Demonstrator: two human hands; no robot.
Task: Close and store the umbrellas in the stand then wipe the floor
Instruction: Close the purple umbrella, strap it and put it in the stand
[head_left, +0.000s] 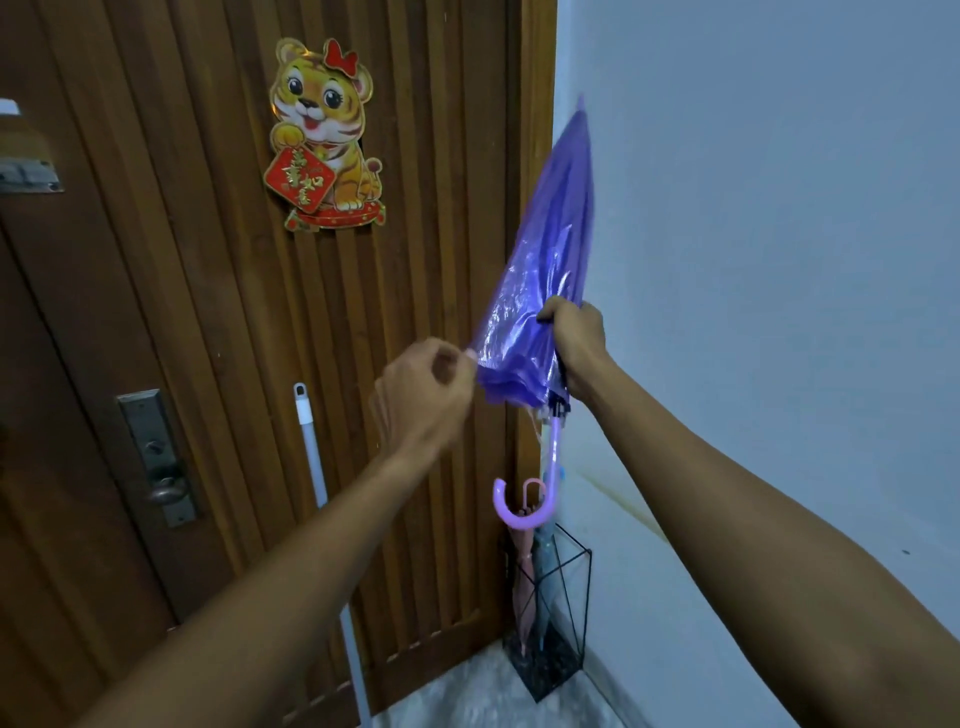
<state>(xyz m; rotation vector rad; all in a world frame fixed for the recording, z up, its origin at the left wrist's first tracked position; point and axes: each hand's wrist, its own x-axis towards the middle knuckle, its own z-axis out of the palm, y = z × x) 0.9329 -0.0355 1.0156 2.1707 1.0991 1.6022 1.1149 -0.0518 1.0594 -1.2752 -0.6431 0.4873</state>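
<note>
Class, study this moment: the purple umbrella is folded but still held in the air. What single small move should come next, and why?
Probably wrap the loose canopy edge around the purple umbrella. The right hand grips the gathered canopy while the left hand pinches its edge, and the folds still flare. The wire stand below already holds two umbrellas, so a tight bundle should fit more easily.

Your right hand (574, 343) holds the folded umbrella (545, 270) tip-up, with your left hand (423, 395) at its left edge. Below it, the stand (563, 623) sits in the corner between door (208, 312) and wall (779, 260), a pole (311, 447) leaning left of it.
</note>
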